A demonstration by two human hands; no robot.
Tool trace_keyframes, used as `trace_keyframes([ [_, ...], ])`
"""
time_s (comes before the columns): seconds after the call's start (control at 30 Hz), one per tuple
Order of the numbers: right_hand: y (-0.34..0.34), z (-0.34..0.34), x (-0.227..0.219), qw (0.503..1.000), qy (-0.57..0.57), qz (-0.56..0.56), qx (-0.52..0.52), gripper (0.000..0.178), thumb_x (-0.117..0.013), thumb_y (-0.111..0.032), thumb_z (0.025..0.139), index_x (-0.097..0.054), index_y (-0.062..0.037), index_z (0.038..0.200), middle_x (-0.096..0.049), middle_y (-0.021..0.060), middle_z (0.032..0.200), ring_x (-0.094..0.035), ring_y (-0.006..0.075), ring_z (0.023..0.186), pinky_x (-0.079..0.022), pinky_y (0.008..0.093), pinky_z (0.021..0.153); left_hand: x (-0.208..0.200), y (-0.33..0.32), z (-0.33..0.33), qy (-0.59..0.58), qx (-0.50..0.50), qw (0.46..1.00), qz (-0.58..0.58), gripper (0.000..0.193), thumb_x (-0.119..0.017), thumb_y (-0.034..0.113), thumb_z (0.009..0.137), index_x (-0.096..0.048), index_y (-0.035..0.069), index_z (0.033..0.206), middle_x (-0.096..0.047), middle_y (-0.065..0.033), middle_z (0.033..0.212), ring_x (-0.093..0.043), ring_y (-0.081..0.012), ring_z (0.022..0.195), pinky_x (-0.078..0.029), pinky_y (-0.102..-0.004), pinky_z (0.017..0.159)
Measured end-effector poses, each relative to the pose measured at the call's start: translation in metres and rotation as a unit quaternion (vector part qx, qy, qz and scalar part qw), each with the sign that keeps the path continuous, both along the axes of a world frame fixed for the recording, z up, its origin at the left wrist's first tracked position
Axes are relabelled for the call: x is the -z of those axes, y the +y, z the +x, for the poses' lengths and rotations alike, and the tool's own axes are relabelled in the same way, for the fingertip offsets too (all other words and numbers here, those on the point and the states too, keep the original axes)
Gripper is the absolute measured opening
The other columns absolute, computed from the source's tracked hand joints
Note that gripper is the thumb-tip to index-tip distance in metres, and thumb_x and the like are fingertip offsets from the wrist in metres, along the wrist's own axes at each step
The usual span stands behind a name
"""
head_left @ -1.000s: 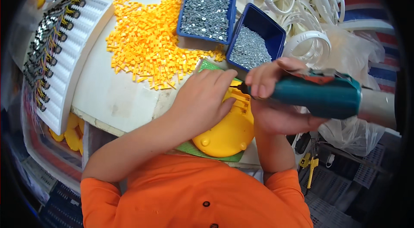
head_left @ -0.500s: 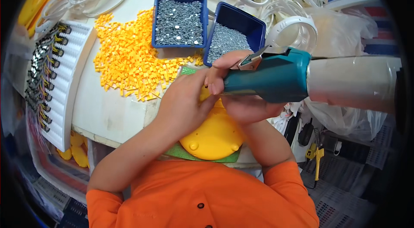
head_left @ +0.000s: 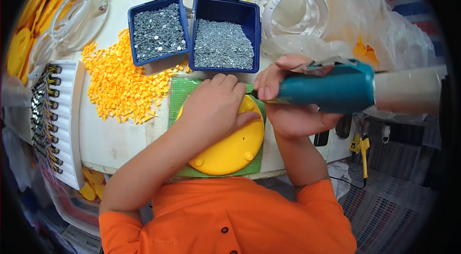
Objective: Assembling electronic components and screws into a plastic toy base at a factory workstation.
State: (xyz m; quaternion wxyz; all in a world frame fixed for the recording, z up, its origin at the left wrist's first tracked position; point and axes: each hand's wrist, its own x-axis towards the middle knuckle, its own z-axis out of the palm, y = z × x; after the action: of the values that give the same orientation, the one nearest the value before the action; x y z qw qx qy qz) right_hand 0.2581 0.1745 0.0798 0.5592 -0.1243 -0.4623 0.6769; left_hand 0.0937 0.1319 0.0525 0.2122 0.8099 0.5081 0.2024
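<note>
A yellow round plastic cover [head_left: 234,144] with small raised pegs lies on a green mat [head_left: 179,91] in front of me. My left hand [head_left: 211,107] rests over its upper left part, with the thumb across the face and the fingers closed at the far edge, steadying it. Wrapped in my right hand [head_left: 297,120] is a teal electric screwdriver [head_left: 331,88], lying nearly level. Its dark tip points left, close to the left fingertips. Whether the tip touches a screw cannot be seen.
Two blue bins, one of small metal washer-like parts [head_left: 161,32] and one of screws [head_left: 224,45], stand beyond the mat. A heap of small yellow pieces [head_left: 120,86] lies left of them. White rings [head_left: 295,11], clear plastic bags [head_left: 355,9] and a foam tray of wired parts [head_left: 69,124] surround the table.
The screwdriver has drawn back to the right, opening a gap between my hands. More of the yellow cover shows. The view has shifted, so the bins appear farther left.
</note>
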Motion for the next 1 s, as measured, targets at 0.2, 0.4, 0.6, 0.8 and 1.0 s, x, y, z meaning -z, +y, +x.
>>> trace_keyframes([
  [0.2,0.006,-0.006,0.019,0.999,0.023,-0.006,-0.039,0.102,-0.05,-0.083,0.082,-0.056,0.0099,0.123,-0.064,0.0176,0.085,-0.062,0.0276,0.077,-0.048,0.0395,0.081,0.004,-0.001,0.001,-0.037,-0.037,0.997,0.051,0.048,-0.079,0.045,0.082,-0.067,0.001,0.098,-0.062,-0.013,0.097,-0.062,-0.0295,0.097,-0.052,-0.04,0.083],
  [0.4,0.01,-0.005,0.021,0.998,-0.014,0.006,-0.067,0.103,-0.049,-0.084,0.081,-0.056,0.0101,0.123,-0.064,0.0197,0.087,-0.063,0.0289,0.08,-0.049,0.04,0.078,0.001,0.0,-0.001,-0.02,-0.033,0.999,0.038,0.047,-0.079,0.044,0.082,-0.067,0.002,0.097,-0.062,-0.0125,0.098,-0.062,-0.0293,0.096,-0.053,-0.0405,0.082],
  [0.6,-0.001,0.018,0.001,0.999,-0.018,0.036,-0.021,0.106,-0.043,-0.086,0.083,-0.053,0.007,0.133,-0.064,0.0162,0.084,-0.061,0.0252,0.079,-0.047,0.0402,0.079,0.0,-0.001,0.005,0.004,-0.033,0.998,0.048,0.047,-0.077,0.045,0.083,-0.067,0.002,0.096,-0.062,-0.0126,0.097,-0.062,-0.0297,0.097,-0.053,-0.0408,0.084],
  [0.8,-0.056,0.051,-0.029,0.997,-0.067,-0.022,0.028,0.095,-0.035,-0.081,0.09,-0.058,0.0033,0.128,-0.061,0.0105,0.076,-0.058,0.022,0.073,-0.046,0.0397,0.077,0.012,0.005,0.008,0.033,0.122,0.967,0.223,0.045,-0.074,0.044,0.084,-0.069,0.004,0.102,-0.064,-0.0114,0.102,-0.06,-0.0287,0.107,-0.045,-0.0446,0.101],
  [1.0,-0.064,0.053,-0.002,0.996,-0.059,-0.059,0.043,0.091,-0.041,-0.077,0.09,-0.059,0.0045,0.125,-0.063,0.0141,0.081,-0.058,0.0246,0.074,-0.047,0.0404,0.077,0.005,0.0,0.03,0.008,0.218,0.973,0.079,0.048,-0.073,0.049,0.082,-0.07,0.005,0.101,-0.065,-0.0087,0.103,-0.06,-0.0273,0.109,-0.041,-0.0443,0.105],
])
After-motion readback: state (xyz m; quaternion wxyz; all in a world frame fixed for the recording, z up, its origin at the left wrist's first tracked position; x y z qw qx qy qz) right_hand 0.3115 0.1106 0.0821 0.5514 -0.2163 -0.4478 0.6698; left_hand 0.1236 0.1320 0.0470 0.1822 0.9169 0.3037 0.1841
